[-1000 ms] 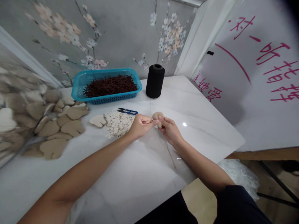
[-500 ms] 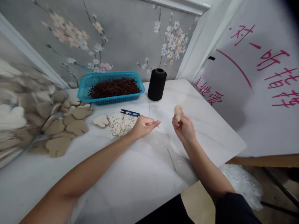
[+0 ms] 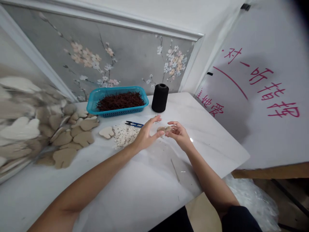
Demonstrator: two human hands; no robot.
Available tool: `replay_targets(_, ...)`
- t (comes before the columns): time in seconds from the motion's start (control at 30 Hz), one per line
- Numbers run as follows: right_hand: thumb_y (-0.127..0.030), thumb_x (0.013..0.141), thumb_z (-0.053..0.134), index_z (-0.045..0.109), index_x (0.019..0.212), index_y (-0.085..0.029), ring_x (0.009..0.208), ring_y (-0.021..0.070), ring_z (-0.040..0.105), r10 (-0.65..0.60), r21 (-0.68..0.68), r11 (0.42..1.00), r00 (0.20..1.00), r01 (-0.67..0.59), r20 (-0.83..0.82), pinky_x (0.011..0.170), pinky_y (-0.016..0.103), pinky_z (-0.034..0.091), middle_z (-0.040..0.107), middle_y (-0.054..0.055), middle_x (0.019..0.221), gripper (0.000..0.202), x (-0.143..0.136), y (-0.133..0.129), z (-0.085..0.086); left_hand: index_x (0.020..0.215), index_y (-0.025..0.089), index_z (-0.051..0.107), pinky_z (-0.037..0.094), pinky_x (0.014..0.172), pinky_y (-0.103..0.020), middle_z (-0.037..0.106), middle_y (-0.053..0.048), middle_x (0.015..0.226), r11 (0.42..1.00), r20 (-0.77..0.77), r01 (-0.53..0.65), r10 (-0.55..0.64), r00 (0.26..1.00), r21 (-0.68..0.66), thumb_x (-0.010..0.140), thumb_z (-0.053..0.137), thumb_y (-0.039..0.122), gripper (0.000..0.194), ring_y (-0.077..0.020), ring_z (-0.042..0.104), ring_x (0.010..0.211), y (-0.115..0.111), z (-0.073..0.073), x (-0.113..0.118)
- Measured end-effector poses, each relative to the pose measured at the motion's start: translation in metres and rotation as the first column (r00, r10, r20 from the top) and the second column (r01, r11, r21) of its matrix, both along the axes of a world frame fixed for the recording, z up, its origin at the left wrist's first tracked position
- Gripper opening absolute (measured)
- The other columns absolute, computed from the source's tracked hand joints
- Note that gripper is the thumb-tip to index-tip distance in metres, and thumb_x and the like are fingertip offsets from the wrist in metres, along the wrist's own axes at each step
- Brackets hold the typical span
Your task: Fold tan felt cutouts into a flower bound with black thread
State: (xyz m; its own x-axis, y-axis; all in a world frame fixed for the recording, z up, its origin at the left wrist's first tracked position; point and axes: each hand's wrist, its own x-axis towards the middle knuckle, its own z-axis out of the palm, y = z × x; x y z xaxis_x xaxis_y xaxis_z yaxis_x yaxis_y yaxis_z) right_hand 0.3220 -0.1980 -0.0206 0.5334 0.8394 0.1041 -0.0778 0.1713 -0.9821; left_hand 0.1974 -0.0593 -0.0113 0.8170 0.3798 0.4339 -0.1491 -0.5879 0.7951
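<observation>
1. Fingers of the left hand [image 3: 145, 137] were spread wide, with the index finger raised and the thumb stretched to the right; the thumb tip was at the near side of a small beige piece [image 3: 161, 129], and it seemed to touch it.
2. The right hand [image 3: 180, 137] was partly curled, and it had the right end of the small beige piece between its thumb and fingers. The piece was above the worktop [image 3: 116, 196], between the two hands.
3. Behind the hands stood a black cone of thread [image 3: 160, 98], upright. To its left was a blue basket [image 3: 123, 112], filled with dark brown sticks [image 3: 120, 100].
4. In front of the basket lay the blue snips [image 3: 134, 124], their handle end close to the left hand. White scraps [image 3: 124, 137] made a low heap just beside them, and one pale flat piece [image 3: 106, 132] lay at the left of this heap.
5. Farther left there was a pile of beige cutouts [image 3: 64, 157], next to a clear bag [image 3: 19, 129] with similar shapes inside.
6. A thin strip [image 3: 175, 170] lay on the near part of the worktop, and a whiteboard [image 3: 229, 129] with red writing stood at the right.
</observation>
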Motion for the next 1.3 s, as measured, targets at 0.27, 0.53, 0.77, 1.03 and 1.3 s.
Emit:
replay_targets(0.27, -0.025, 0.065, 0.077, 0.049, 0.109, -0.021, 0.068, 0.0101, 0.055, 0.009, 0.109, 0.994, 1.000, -0.007, -0.014, 0.068, 0.025, 0.046, 0.060, -0.002, 0.081, 0.053, -0.017, -0.007, 0.013, 0.089, 0.017, 0.069, 0.044, 0.065, -0.018, 0.068, -0.003, 0.084, 0.994, -0.238, -0.074, 0.090, 0.967, 0.075, 0.076, 0.061, 0.039, 0.027, -0.0073, 0.056, 0.067, -0.021, 0.040, -0.019)
replay_targets(0.53, -0.031, 0.075, 0.072, 0.054, 0.106, -0.021, 0.085, 0.0130, 0.058, 0.276, 0.041, 0.960, 0.960, -0.278, 0.058, 0.074, 0.027, 0.048, 0.056, 0.004, 0.102, 0.037, -0.079, -0.015, 0.043, 0.075, 0.012, 0.065, 0.048, 0.056, -0.014, 0.062, -0.001, 0.068, 0.898, -0.167, -0.239, 0.189, 0.968, -0.369, 0.071, 0.067, 0.040, 0.028, -0.0058, 0.055, 0.061, -0.037, 0.064, -0.092)
replay_targets(0.77, -0.032, 0.081, 0.066, 0.061, 0.083, -0.017, 0.068, 0.0113, 0.055, 0.355, 0.143, 0.919, 0.930, -0.366, 0.100, 0.065, 0.027, 0.049, 0.058, 0.002, 0.078, 0.016, -0.112, -0.015, 0.097, 0.073, 0.014, 0.066, 0.047, 0.053, -0.009, 0.062, 0.000, 0.067, 0.921, -0.058, -0.296, 0.291, 0.955, -0.254, 0.074, 0.066, 0.035, 0.021, -0.0034, 0.055, 0.059, -0.060, 0.113, -0.142)
replay_targets(1.03, -0.029, 0.079, 0.067, 0.067, 0.091, -0.021, 0.071, 0.0110, 0.055, 0.367, 0.306, 0.877, 0.928, -0.370, 0.069, 0.059, 0.026, 0.053, 0.054, 0.004, 0.101, 0.015, -0.131, -0.011, 0.138, 0.076, 0.016, 0.066, 0.047, 0.055, -0.015, 0.063, -0.002, 0.070, 0.950, 0.043, -0.265, 0.275, 0.960, -0.165, 0.078, 0.062, 0.032, 0.017, -0.0064, 0.055, 0.061, -0.058, 0.150, -0.165)
replay_targets(1.3, -0.020, 0.081, 0.065, 0.050, 0.128, -0.041, 0.067, 0.0093, 0.055, 0.231, 0.405, 0.879, 0.968, -0.251, 0.098, 0.059, 0.029, 0.054, 0.037, 0.003, 0.141, 0.054, -0.148, -0.020, 0.146, 0.072, 0.019, 0.064, 0.049, 0.064, -0.018, 0.061, -0.004, 0.082, 0.973, 0.087, -0.186, 0.199, 0.976, -0.138, 0.081, 0.058, 0.028, 0.014, -0.0101, 0.058, 0.077, -0.062, 0.165, -0.170)
